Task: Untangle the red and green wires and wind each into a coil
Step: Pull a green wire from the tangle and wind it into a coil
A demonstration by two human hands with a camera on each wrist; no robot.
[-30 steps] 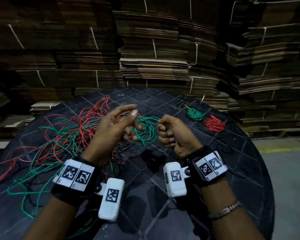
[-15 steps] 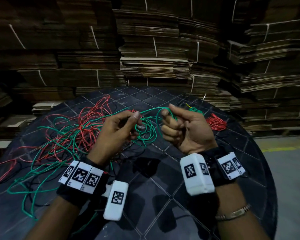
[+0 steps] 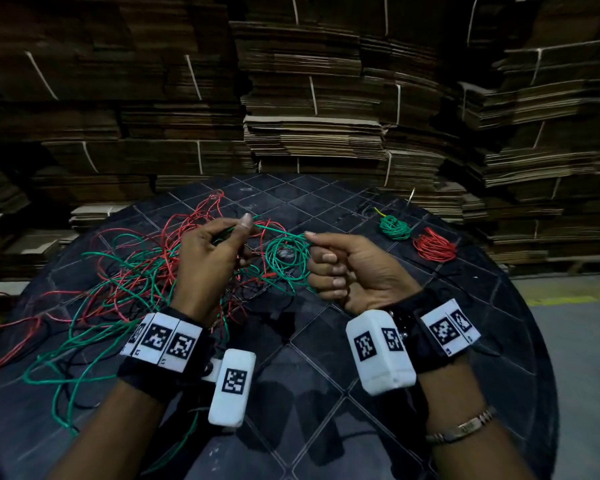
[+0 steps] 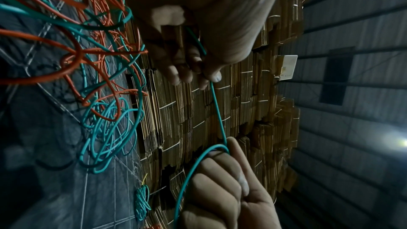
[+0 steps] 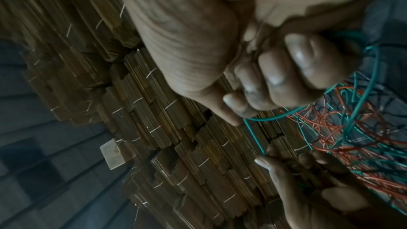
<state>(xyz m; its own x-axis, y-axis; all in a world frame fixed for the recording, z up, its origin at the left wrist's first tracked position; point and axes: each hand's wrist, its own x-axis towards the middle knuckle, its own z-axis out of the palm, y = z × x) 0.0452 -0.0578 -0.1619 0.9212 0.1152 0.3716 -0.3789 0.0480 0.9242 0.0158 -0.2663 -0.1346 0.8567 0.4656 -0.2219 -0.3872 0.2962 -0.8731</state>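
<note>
Head view: left hand (image 3: 208, 261) and right hand (image 3: 354, 271) now farther apart, each apparently pinching the green wire (image 3: 278, 232).

left hand (image 3: 212, 258): raised, fingertips pinched | right hand (image 3: 352, 270): palm up, fingers curled

Dim room, strapped cardboard stacks (image 3: 312, 98) behind round dark table (image 3: 326, 393), grey floor (image 3: 589, 358)
</note>
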